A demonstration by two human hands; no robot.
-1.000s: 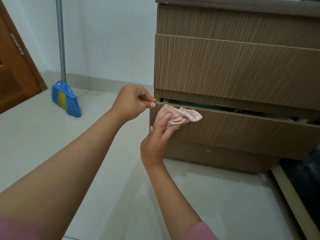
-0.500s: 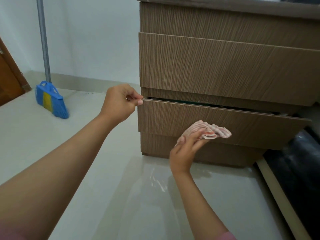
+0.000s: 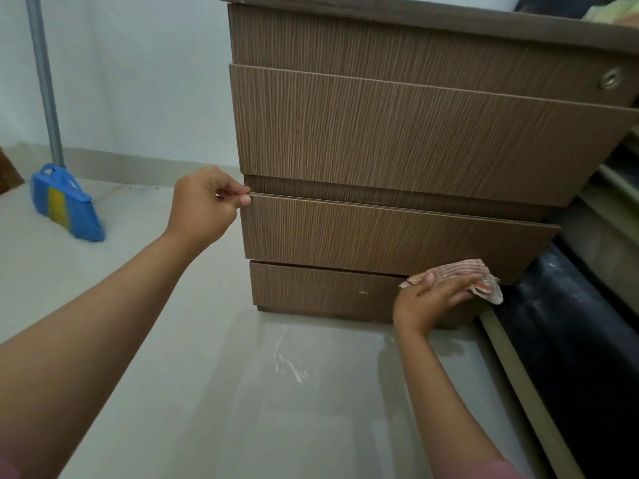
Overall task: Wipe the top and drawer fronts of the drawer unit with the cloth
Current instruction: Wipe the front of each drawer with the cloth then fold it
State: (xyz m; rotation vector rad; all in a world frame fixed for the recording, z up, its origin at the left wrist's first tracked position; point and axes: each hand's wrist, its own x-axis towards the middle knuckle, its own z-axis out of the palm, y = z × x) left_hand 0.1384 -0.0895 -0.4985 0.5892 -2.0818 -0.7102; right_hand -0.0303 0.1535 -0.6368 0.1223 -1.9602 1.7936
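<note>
A brown wood-grain drawer unit (image 3: 397,133) stands on the floor in front of me. My left hand (image 3: 204,205) pinches the top left corner of the lower drawer front (image 3: 380,233), which looks nearly closed. My right hand (image 3: 428,299) presses a pink-and-white striped cloth (image 3: 484,283) against the bottom right corner of that drawer front, just above the base panel (image 3: 318,288). The unit's top (image 3: 415,12) shows only as a thin dark edge.
A blue broom (image 3: 65,202) with a grey handle leans against the white wall at the left. A dark bag or mat (image 3: 570,323) and a beige strip lie on the floor right of the unit. Pale glossy floor (image 3: 276,392) spreads in front.
My right hand has slid the cloth rightward and down along the lower drawer front, from its top left to its bottom right. The drawer has gone in, closing its gap. My left hand kept its grip.
</note>
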